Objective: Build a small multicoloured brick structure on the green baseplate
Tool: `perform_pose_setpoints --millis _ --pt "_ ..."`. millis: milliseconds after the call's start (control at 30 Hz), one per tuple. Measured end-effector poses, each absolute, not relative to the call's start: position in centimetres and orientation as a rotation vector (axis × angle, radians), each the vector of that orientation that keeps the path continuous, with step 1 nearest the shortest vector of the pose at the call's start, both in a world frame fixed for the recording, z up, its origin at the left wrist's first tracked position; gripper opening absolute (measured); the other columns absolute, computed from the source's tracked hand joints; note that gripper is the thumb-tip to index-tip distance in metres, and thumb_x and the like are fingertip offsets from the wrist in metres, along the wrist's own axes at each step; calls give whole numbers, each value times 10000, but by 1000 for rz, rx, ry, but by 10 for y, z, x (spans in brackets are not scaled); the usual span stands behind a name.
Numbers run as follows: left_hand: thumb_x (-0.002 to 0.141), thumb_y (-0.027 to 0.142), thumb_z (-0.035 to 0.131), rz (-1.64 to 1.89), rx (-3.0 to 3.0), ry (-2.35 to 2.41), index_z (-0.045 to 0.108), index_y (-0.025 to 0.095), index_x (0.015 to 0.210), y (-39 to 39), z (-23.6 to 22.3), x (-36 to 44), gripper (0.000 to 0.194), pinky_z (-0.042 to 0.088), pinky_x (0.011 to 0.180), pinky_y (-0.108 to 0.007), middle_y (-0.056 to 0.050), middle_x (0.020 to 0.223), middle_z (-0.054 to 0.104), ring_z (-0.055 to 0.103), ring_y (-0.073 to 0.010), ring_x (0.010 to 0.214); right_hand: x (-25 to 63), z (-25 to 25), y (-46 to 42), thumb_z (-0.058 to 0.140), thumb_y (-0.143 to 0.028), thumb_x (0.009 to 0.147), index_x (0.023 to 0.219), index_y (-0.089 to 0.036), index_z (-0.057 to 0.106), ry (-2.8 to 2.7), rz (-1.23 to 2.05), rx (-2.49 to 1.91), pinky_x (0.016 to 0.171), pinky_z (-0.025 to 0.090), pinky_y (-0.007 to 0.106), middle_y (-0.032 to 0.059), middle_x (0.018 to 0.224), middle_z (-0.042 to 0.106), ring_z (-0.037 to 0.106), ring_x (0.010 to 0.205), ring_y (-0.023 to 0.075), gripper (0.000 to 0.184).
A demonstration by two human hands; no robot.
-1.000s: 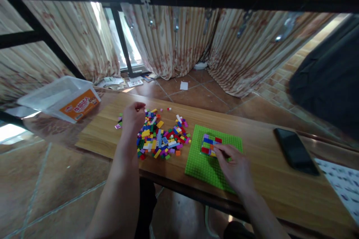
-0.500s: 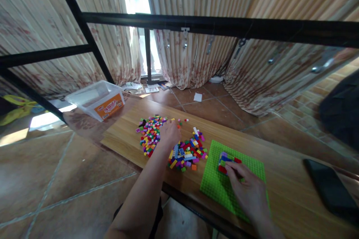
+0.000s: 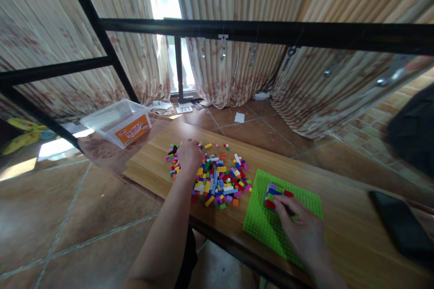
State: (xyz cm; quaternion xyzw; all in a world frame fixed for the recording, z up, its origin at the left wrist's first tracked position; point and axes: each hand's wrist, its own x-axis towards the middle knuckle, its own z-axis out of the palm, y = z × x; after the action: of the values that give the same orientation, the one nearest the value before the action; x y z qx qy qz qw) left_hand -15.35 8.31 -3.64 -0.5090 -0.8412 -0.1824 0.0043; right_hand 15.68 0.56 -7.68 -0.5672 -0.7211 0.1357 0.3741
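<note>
A heap of small coloured bricks (image 3: 220,180) lies on the wooden table (image 3: 339,235). My left hand (image 3: 189,157) rests on the heap's left part, fingers curled down into the bricks; what they hold is hidden. To the right lies a green baseplate (image 3: 264,221) bearing a small block of red, blue and purple bricks (image 3: 275,193). My right hand (image 3: 301,230) lies on the baseplate with its fingertips pressed against that block.
A clear plastic box with an orange label (image 3: 119,123) stands at the table's far left corner. A black phone (image 3: 400,228) lies at the right. A black metal frame (image 3: 237,31) crosses in front of striped curtains. Tiled floor shows beyond the table.
My left hand has shifted left across the brick heap, from its middle to its left part. The right hand has stayed at the block on the baseplate.
</note>
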Motion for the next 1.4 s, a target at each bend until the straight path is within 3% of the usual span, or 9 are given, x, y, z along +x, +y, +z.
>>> perform_pose_setpoints --millis 267,833,1100,1233,1333,1400 --pt "855 261 483 -506 -1553 -2671 748 136 979 96 -52 -161 318 473 875 -415 -190 1048 707 613 -341 1072 154 -72 5 546 -448 911 915 -257 728 -1843 390 -1434 746 524 324 22 927 749 704 818 195 263" --pt "816 260 540 -391 -1482 -2791 731 147 1020 99 -42 -152 302 471 921 -472 -203 1173 664 568 -362 1153 153 -68 5 550 -369 917 886 -231 722 -1855 338 -1391 711 522 299 20 862 740 697 755 175 223" --pt "846 175 455 -388 -1527 -2743 691 92 1074 95 -40 -149 338 454 940 -459 -226 1146 661 576 -355 1147 152 -66 5 541 -381 911 880 -225 725 -1843 365 -1398 713 534 309 36 860 740 697 757 185 243" --pt "822 191 502 -679 -1632 -2756 706 73 964 94 -34 -155 275 465 901 -436 -229 1057 685 608 -355 1079 152 -64 4 531 -361 918 885 -229 722 -1844 378 -1401 721 535 314 39 877 742 698 766 187 235" --pt "807 235 545 -1071 -1857 -2831 697 128 813 87 -25 -154 186 499 764 -346 -92 800 699 661 -244 815 150 -63 4 537 -347 913 880 -231 722 -1831 383 -1398 725 535 314 40 879 745 702 785 193 221" --pt "792 273 594 -1645 -2091 -2844 659 143 738 78 -20 -148 154 496 689 -287 -19 679 640 619 -156 662 149 -61 4 539 -334 911 875 -230 721 -1824 395 -1394 724 534 310 38 868 741 699 784 189 212"
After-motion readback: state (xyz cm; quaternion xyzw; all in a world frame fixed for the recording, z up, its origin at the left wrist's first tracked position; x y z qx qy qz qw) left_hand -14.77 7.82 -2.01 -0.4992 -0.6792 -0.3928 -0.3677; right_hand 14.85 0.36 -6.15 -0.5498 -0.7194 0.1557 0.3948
